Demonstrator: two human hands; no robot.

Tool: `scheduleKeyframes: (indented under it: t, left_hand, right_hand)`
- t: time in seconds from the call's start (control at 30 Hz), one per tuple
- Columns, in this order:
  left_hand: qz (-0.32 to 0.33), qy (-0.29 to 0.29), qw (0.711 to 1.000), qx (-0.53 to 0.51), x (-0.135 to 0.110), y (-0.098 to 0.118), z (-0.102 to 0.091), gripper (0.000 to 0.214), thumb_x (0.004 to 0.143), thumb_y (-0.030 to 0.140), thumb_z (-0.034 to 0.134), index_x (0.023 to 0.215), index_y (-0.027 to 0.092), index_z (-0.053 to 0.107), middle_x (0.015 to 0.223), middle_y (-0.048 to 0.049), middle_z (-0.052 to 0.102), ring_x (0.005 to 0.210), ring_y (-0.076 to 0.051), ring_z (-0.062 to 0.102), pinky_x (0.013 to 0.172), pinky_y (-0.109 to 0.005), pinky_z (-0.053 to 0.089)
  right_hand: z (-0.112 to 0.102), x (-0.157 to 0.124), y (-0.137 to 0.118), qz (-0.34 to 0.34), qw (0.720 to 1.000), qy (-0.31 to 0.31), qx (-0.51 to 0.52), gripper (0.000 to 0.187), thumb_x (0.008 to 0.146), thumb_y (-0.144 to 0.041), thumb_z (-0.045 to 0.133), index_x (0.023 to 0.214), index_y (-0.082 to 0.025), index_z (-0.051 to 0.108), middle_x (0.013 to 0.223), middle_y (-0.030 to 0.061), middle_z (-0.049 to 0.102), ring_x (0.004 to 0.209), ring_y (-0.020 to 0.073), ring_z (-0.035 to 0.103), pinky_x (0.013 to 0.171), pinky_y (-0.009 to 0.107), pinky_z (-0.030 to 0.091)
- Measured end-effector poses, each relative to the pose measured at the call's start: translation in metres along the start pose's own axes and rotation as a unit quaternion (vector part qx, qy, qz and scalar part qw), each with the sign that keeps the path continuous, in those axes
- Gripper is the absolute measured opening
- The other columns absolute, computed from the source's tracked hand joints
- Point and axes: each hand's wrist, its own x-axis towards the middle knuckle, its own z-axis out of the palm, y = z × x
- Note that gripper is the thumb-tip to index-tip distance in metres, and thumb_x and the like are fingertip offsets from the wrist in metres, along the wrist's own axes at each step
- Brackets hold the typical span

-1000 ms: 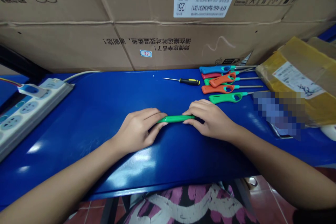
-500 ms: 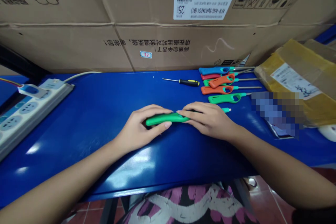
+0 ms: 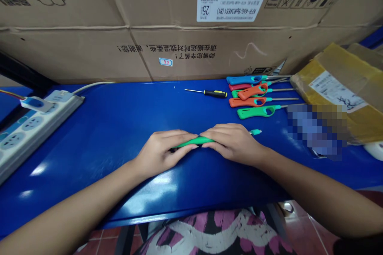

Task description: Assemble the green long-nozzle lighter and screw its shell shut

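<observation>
My left hand (image 3: pixel 160 149) is closed round the left end of a green lighter handle (image 3: pixel 197 140), thumb in front and fingers behind. The fingers of my right hand (image 3: pixel 231 141) are wrapped over its right end, and the fingertips of both hands nearly meet at its middle. The handle lies roughly level above the blue table, turned with a narrow edge up. A teal tip with a bit of metal (image 3: pixel 255 132) shows just past my right hand; whether it joins the handle is hidden.
Behind my right hand lie several long-necked lighters, among them a green lighter (image 3: pixel 254 112) and an orange lighter (image 3: pixel 245 102). A black-and-yellow screwdriver (image 3: pixel 216 94) is left of them. A power strip (image 3: pixel 38 121) stands left, a taped carton (image 3: pixel 335 87) right, a large cardboard box (image 3: pixel 167 4) behind.
Both hands have come slightly nearer to me with the green handle, which is turned so less of its side shows. The teal tip has shifted toward me too.
</observation>
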Motion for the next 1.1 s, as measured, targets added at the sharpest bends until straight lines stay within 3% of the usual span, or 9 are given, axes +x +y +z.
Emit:
scheduleKeyframes:
  t: [0.17,0.3,0.47,0.67,0.9,1.1]
  left_hand:
    - [-0.007,-0.002,1.000,-0.006,0.002,-0.013,-0.007,0.023,0.092,0.026,0.071,0.114,0.020,0.076,0.106,-0.0071,0.079,0.093,-0.019,0.076,0.088,-0.027,0.062]
    - [-0.017,-0.004,1.000,-0.005,0.003,-0.025,-0.017,0.029,0.086,0.031,0.078,0.112,0.018,0.076,0.103,-0.0080,0.079,0.089,-0.019,0.076,0.084,-0.026,0.062]
    - [-0.032,-0.015,0.999,0.009,0.003,-0.028,-0.023,0.024,0.090,0.026,0.073,0.111,0.016,0.076,0.102,-0.0077,0.080,0.089,-0.018,0.077,0.083,-0.024,0.062]
    - [-0.030,0.008,0.998,0.046,0.003,-0.024,-0.024,0.021,0.091,0.028,0.071,0.109,0.018,0.076,0.103,-0.0069,0.080,0.090,-0.019,0.077,0.085,-0.029,0.063]
    - [-0.018,0.019,0.999,0.042,0.002,-0.021,-0.020,0.020,0.090,0.024,0.072,0.109,0.017,0.076,0.100,-0.0068,0.080,0.087,-0.018,0.077,0.083,-0.027,0.063]
    - [-0.013,0.036,0.998,0.044,0.001,-0.020,-0.015,0.020,0.091,0.024,0.071,0.110,0.018,0.075,0.103,-0.0068,0.080,0.090,-0.019,0.076,0.086,-0.029,0.063]
  right_hand:
    - [-0.013,-0.005,0.016,-0.012,0.999,-0.022,-0.027,0.026,0.099,-0.031,0.059,0.116,-0.017,0.072,0.106,0.0088,0.079,0.092,0.0212,0.074,0.085,0.036,0.058]
    - [-0.023,-0.010,0.028,0.054,0.997,-0.060,-0.010,0.019,0.099,-0.028,0.059,0.108,-0.017,0.072,0.101,0.0076,0.078,0.089,0.0204,0.073,0.079,0.032,0.055]
    - [-0.025,-0.008,0.029,0.100,0.991,-0.091,-0.012,0.014,0.099,-0.026,0.056,0.099,-0.017,0.067,0.089,0.0055,0.072,0.078,0.0187,0.068,0.068,0.029,0.049]
    - [-0.029,-0.008,0.028,0.082,0.995,-0.059,0.010,0.017,0.098,-0.030,0.059,0.108,-0.019,0.068,0.104,0.0076,0.073,0.091,0.0199,0.068,0.078,0.031,0.050]
    - [-0.028,-0.009,0.026,0.069,0.983,-0.076,-0.154,0.018,0.099,-0.027,0.055,0.088,-0.017,0.065,0.081,0.0051,0.067,0.070,0.0201,0.060,0.067,0.033,0.041]
    - [-0.027,-0.007,0.029,0.077,0.989,-0.075,-0.097,0.012,0.098,-0.028,0.058,0.097,-0.018,0.064,0.092,0.0047,0.069,0.080,0.0195,0.061,0.075,0.031,0.042]
